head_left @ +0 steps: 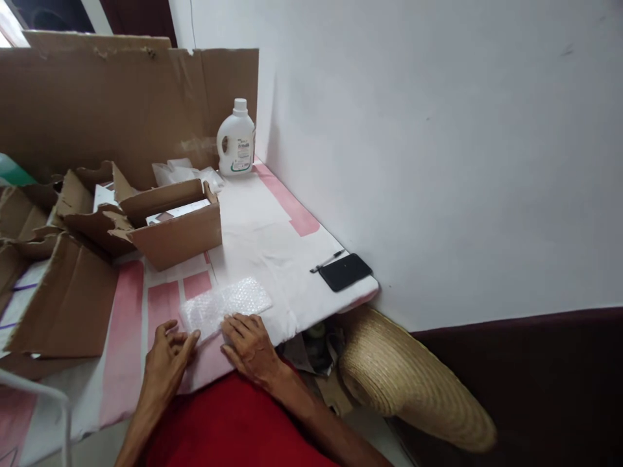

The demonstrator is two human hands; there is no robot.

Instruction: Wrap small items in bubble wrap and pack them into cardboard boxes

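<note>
A clear bubble wrap bag [226, 303] lies flat on the cloth-covered table, close to its front edge. My right hand [250, 344] rests on the near edge of the bag, its fingers stretched out over the plastic. At the bag's left near corner is my left hand [170, 357], fingers apart and slightly bent, with nothing visible in them. Whether the left fingertips touch the plastic I cannot tell.
Cardboard boxes [175, 240] holding white packs stand at the left. Behind them a white jug [237, 139] stands by a tall cardboard panel [107, 104]. A black phone [345, 272] and a pen [327, 261] lie near the wall. A straw hat [403, 376] hangs below the table's right corner.
</note>
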